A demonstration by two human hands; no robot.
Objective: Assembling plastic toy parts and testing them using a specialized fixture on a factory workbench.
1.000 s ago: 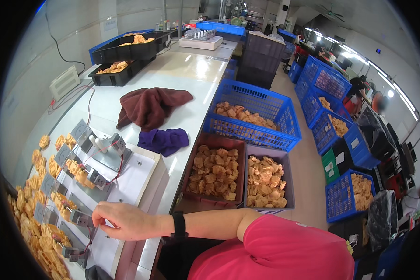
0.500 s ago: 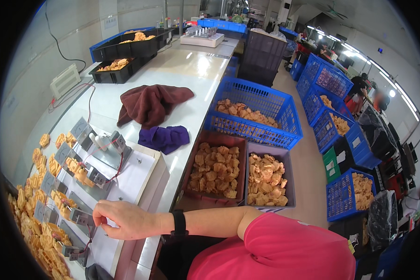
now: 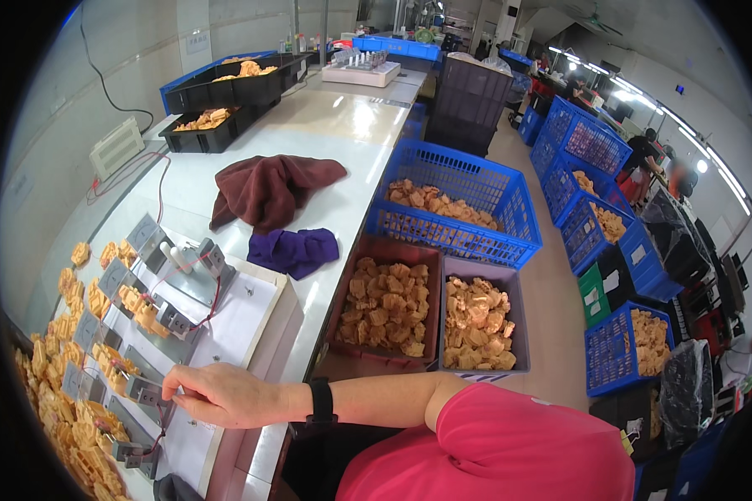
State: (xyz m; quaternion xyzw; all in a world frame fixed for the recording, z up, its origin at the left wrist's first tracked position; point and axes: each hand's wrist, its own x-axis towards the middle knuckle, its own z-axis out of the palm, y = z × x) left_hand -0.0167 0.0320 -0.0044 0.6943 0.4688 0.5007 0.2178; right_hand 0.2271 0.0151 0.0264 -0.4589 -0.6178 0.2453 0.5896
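Observation:
My right hand (image 3: 221,394), a black band on its wrist, reaches left over the bench. Its thumb and index finger are pinched together at the end of a grey clamp block (image 3: 146,390); whatever lies between the fingertips is too small to make out. Close by, a tan ridged moulded piece (image 3: 113,367) sits on that fixture. Similar grey fixtures stand in a row, with red wires and small angled panels; one has two white posts (image 3: 175,257). My left hand does not show clearly. A dark grey shape (image 3: 175,488) at the lower edge cannot be identified.
Loose tan pieces (image 3: 58,392) are heaped left of the fixtures. Brown (image 3: 267,188) and purple (image 3: 294,252) cloths lie farther along the bench. Black trays (image 3: 205,138) stand at the back. Right of the bench are a red bin (image 3: 434,305), a grey bin (image 3: 522,326) and a blue crate (image 3: 510,179).
My right hand's fingers have straightened a little, and the thumb has come up closer to the index finger beside the clamp block. The rest looks the same.

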